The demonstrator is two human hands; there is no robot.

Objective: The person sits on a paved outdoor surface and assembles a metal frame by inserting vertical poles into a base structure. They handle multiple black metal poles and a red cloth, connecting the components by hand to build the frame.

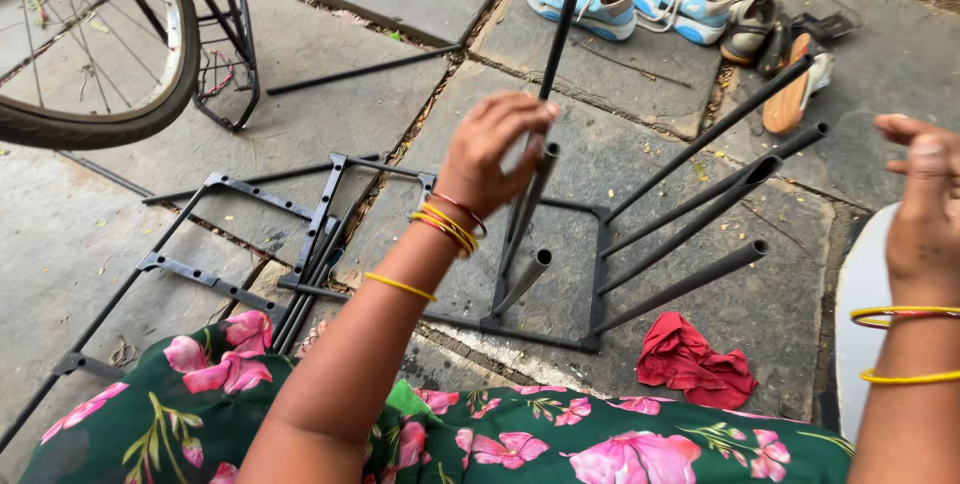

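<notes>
My left hand (pixel 493 149) is closed around a dark metal tube (pixel 556 39) that stands nearly upright in a black rack frame (pixel 600 274) lying on the stone floor. Several more dark tubes (pixel 700 199) rise slanting from that frame toward the upper right. At the right edge, my right hand (pixel 925 209) is raised with fingers apart and holds nothing. Yellow and red bangles ring both wrists. A green dress with pink flowers (pixel 560 444) fills the bottom of the view.
More black frame sections (pixel 240 244) and loose rods lie on the paving at the left. A bicycle wheel (pixel 150 74) stands at the top left. Blue sneakers (pixel 630 2) and sandals (pixel 790 64) sit at the top. A red cloth (pixel 695 364) lies near the frame.
</notes>
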